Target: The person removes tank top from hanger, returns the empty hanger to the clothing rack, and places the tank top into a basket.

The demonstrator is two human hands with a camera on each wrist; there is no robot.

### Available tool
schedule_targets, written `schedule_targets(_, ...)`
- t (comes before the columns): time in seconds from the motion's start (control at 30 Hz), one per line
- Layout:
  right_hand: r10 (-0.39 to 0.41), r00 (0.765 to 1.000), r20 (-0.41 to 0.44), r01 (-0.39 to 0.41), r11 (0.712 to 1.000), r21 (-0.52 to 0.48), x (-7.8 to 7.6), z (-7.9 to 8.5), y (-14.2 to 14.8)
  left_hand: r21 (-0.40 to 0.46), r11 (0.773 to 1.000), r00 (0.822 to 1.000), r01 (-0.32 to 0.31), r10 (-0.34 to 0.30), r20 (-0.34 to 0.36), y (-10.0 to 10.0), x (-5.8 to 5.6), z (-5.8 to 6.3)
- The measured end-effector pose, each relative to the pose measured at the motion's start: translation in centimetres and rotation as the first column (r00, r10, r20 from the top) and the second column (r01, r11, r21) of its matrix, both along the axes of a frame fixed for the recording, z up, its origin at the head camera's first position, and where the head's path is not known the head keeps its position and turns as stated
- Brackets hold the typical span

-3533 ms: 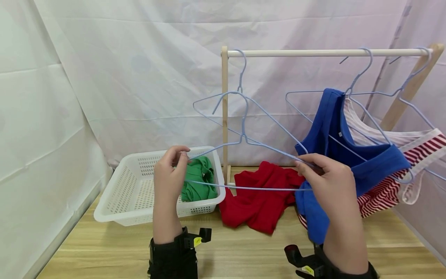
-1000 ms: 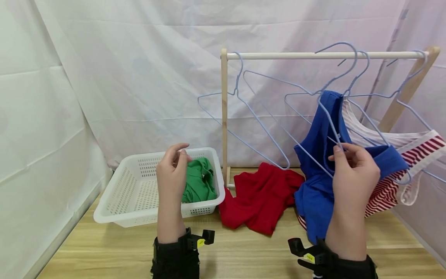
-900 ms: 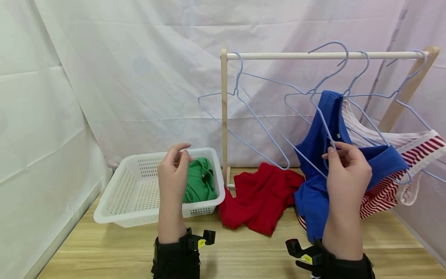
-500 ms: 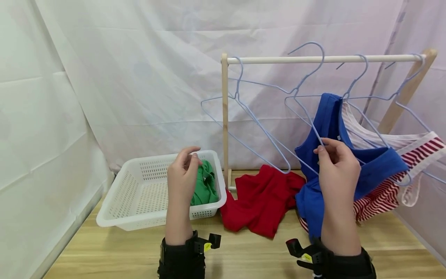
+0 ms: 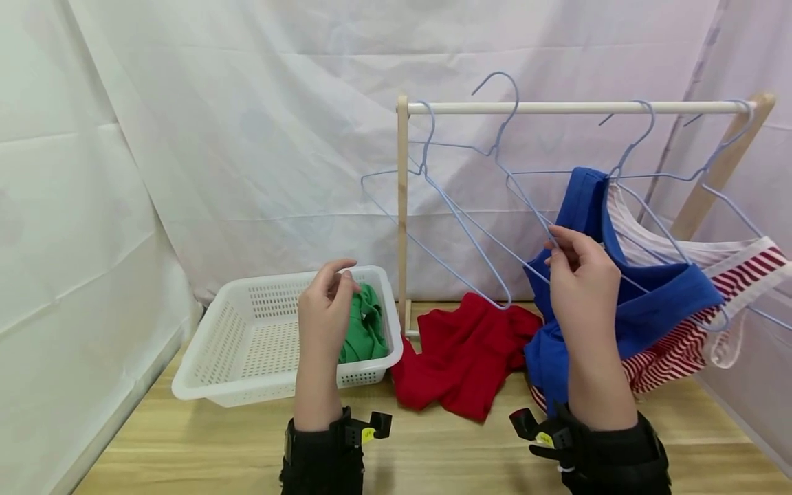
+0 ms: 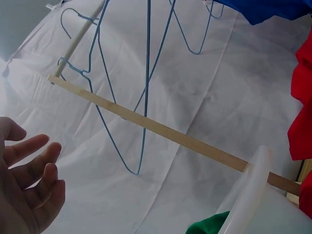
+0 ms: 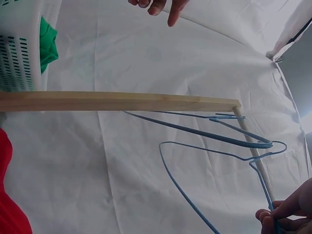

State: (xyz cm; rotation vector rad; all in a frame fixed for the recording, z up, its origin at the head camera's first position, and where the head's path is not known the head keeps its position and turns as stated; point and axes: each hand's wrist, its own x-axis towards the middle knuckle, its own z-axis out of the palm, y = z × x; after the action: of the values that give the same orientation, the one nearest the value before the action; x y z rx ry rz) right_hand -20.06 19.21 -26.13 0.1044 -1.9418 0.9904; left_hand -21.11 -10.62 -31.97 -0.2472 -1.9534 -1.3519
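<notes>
My right hand point(image 5: 584, 282) pinches the right arm of a light-blue wire clothes hanger point(image 5: 527, 196) between thumb and fingers. This hanger is bare, and its hook curves up past the rack's white rod point(image 5: 575, 108), overlapping it in the head view. In the right wrist view the right hand point(image 7: 291, 212) grips the wire at the lower right. My left hand point(image 5: 324, 309) hovers by the laundry basket, fingers loosely bent and holding nothing; the left wrist view shows its spread fingers point(image 6: 48, 180). Another bare hanger point(image 5: 431, 127) hangs at the rod's left end.
A white basket point(image 5: 185, 381) holds a green garment point(image 5: 365, 326). On the wooden table point(image 5: 433, 454) lies a red garment point(image 5: 464, 350). A blue sleeveless top point(image 5: 656, 302) and a red-striped garment point(image 5: 749, 268) hang at the right. A wooden post point(image 5: 402, 206) supports the rod's left end.
My left hand let go of the hanger, which turned edge-on in my right hand. It was raised to rod height at the right, then moved left along the rod.
</notes>
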Motion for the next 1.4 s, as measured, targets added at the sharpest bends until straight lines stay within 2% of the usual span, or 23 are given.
schedule_targets(0.27,0.022,1.000,0.012,-0.023,1.000,0.021,-0.5,0.3,-0.5,-0.002,1.000,1.000,-0.010,0.010,0.006,-0.2,-0.1,0.1)
schedule_targets(0.57,0.022,1.000,0.015,-0.023,0.998,0.061,-0.3,0.2,-0.9,-0.008,1.000,1.000,-0.007,0.007,0.001,-0.3,-0.2,0.1)
schedule_targets(1.0,0.013,0.999,-0.047,-0.007,0.993,0.115,-0.1,0.0,-1.1,0.006,1.000,1.000,0.000,0.000,0.018,-0.5,0.1,0.0)
schedule_targets(1.4,0.062,0.991,-0.121,-0.037,0.980,0.196,0.2,0.0,-1.4,0.010,1.000,1.000,-0.008,0.008,0.007,-0.6,0.2,0.1)
